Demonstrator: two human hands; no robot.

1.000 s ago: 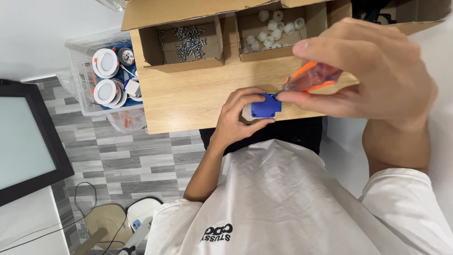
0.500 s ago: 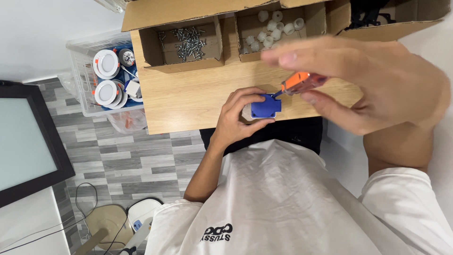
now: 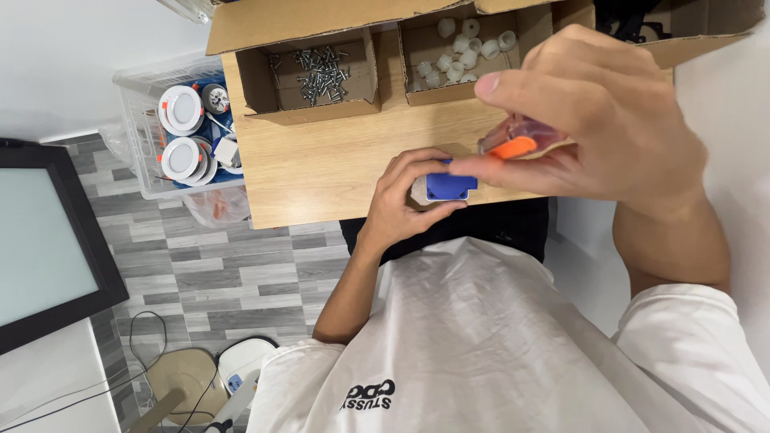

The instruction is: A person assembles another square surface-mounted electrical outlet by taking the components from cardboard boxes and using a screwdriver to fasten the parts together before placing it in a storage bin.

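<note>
Seen from above, a person in a white T-shirt (image 3: 481, 337) works at the near edge of a light wooden surface (image 3: 321, 172). The left hand (image 3: 405, 196) reaches up from below with the forearm extended, fingers curled closed around a small blue block-shaped part (image 3: 449, 186) that sits at the surface's front edge. The thumb lies along the part's underside and the fingertips wrap over its top.

The right hand (image 3: 597, 120) is raised close to the camera, the wrist bent and the forearm rising from the lower right. Its thumb and fingers are pinched closed on a tool with an orange and clear handle (image 3: 517, 143), and the index finger stretches left towards the blue part. The tool's tip is hidden, so whether it touches the part cannot be told.

At the far side of the surface stand 2 open cardboard boxes: the left box (image 3: 309, 72) holds a heap of silver screws (image 3: 321, 68), the right box (image 3: 461, 56) a cluster of small white plastic pieces (image 3: 465, 50).

To the left, on the grey tiled floor (image 3: 192, 273), a clear plastic bin (image 3: 160, 136) holds round white fittings (image 3: 180, 108). A dark-framed screen (image 3: 48, 248) fills the left edge.
</note>
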